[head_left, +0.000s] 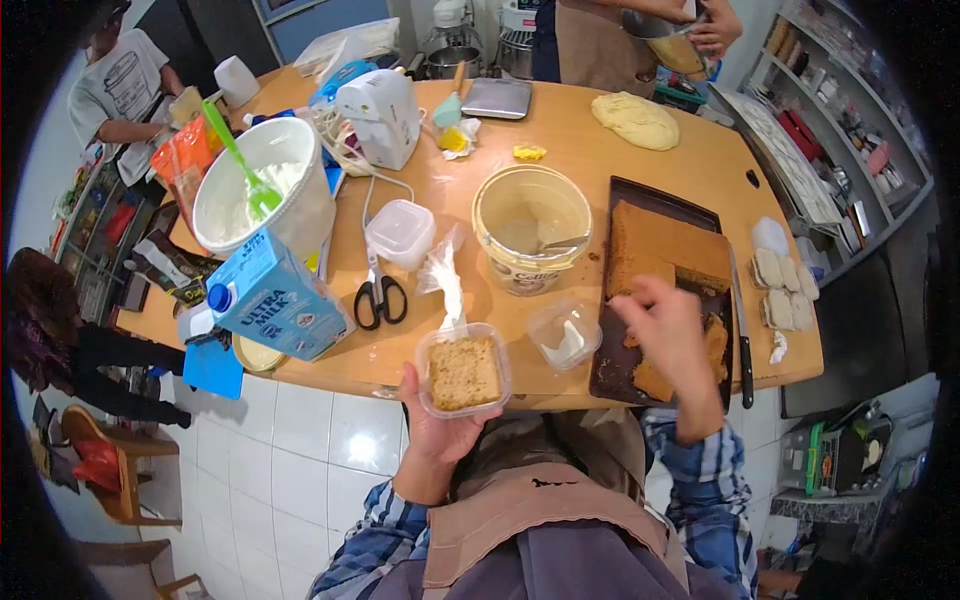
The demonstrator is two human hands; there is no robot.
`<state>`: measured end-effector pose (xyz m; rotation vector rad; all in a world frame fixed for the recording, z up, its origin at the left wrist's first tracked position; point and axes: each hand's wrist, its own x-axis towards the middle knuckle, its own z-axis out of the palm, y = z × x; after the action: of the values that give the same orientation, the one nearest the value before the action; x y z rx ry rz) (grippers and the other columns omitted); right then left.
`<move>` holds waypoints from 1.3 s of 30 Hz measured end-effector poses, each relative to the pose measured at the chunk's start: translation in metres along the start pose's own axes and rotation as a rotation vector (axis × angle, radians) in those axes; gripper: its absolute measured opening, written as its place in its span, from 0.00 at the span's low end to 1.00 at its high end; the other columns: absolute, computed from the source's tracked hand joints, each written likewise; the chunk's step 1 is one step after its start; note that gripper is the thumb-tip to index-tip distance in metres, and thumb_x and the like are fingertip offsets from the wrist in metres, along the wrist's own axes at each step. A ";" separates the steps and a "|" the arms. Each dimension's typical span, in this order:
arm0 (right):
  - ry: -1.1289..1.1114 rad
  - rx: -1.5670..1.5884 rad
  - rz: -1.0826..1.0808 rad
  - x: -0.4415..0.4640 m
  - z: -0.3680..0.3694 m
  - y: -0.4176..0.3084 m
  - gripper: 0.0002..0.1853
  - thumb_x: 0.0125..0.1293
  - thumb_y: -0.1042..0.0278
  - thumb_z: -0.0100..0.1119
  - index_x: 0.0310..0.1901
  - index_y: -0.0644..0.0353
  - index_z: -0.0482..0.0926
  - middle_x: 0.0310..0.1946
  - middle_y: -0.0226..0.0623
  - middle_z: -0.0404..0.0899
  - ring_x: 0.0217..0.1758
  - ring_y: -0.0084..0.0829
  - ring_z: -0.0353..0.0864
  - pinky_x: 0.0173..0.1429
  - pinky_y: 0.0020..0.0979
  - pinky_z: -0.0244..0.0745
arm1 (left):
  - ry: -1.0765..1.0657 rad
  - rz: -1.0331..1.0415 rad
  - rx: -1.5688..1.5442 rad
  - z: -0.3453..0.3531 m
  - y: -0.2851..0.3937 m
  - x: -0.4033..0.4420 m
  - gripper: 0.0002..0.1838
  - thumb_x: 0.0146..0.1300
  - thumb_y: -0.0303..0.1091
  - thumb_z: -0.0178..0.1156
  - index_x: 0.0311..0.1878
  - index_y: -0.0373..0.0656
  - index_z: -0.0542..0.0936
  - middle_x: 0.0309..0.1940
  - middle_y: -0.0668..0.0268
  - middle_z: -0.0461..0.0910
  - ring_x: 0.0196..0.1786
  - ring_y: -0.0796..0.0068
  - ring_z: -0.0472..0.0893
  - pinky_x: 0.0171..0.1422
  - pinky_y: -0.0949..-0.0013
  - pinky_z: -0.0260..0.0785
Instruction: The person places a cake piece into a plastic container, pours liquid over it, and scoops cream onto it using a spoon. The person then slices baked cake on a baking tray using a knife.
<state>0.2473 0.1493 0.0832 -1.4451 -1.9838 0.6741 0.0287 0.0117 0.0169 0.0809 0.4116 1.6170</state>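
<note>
My left hand (437, 425) grips a small clear plastic container (504, 385) near the table's front edge. A square slice of brown cake (464, 372) sits inside it. My right hand (662, 325) hovers over the dark baking tray (622, 192), fingers curled together; whether anything is pinched in them is hidden. On that tray lies a large brown sheet cake (660, 243) with a section cut away, and broken pieces (655, 383) near the front. Between my hands stands another clear container (565, 335) with something white in it. Behind that is a cream-coloured tub (530, 225) with a utensil inside.
A long knife (744, 340) lies right of the tray, beside several small filled packs (785, 290). Scissors (380, 300), a milk carton (280, 295) and a white bucket (310, 180) stand leftward. Dough (636, 121) rests at the back. Other people stand around the table.
</note>
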 end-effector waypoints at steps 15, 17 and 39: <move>-0.283 -0.464 -0.372 0.098 0.000 -0.055 0.14 0.57 0.57 0.59 0.36 0.59 0.82 0.37 0.48 0.77 0.42 0.45 0.78 0.46 0.41 0.74 | -0.018 0.068 0.188 0.011 -0.001 0.009 0.44 0.58 0.73 0.34 0.63 0.42 0.62 0.47 0.48 0.74 0.38 0.61 0.80 0.29 0.71 0.76; -0.399 -0.558 -0.290 0.101 0.003 -0.072 0.15 0.54 0.56 0.63 0.37 0.59 0.82 0.39 0.47 0.79 0.44 0.43 0.79 0.47 0.40 0.75 | -0.007 0.073 0.195 0.012 0.001 0.008 0.44 0.58 0.73 0.34 0.62 0.42 0.63 0.47 0.49 0.74 0.38 0.62 0.80 0.29 0.71 0.75; -0.336 -1.116 -0.473 0.112 0.020 -0.100 0.06 0.54 0.67 0.57 0.29 0.55 0.83 0.27 0.35 0.82 0.37 0.33 0.81 0.32 0.31 0.74 | 0.012 0.084 0.132 0.001 0.016 0.005 0.46 0.58 0.74 0.32 0.63 0.40 0.62 0.48 0.47 0.73 0.37 0.60 0.78 0.28 0.70 0.73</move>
<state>0.1407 0.2270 0.1570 -1.3086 -3.0400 -0.5528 0.0129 0.0163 0.0218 0.1908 0.5297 1.6728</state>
